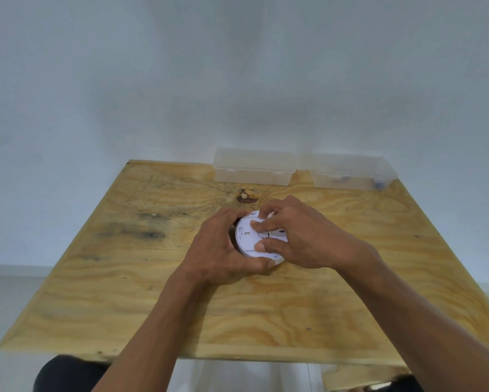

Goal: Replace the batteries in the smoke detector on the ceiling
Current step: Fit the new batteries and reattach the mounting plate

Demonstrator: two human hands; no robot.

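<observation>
Plywood surface (130, 292), and the left hand (218, 250) cups the white smoke detector's (247, 236) rim, back side up, mid-surface. Right hand (297, 236) presses fingertips (259, 226) onto its back, apparently working the battery cover; next comes a firm slide or pry.

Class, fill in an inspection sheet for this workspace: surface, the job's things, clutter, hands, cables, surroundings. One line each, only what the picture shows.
Surface: plywood table, bare wood with dark stains and a knot near the far edge.
Job's things: white round smoke detector on the table, back side up; no loose batteries visible.
Clutter: two clear plastic boxes along the far edge; contents of the right one unclear.
Hands: left hand grips the detector's rim; right hand presses fingers on its back.
Cables: nothing seen.
Surroundings: plain pale wall behind the table; light floor at the sides.
</observation>
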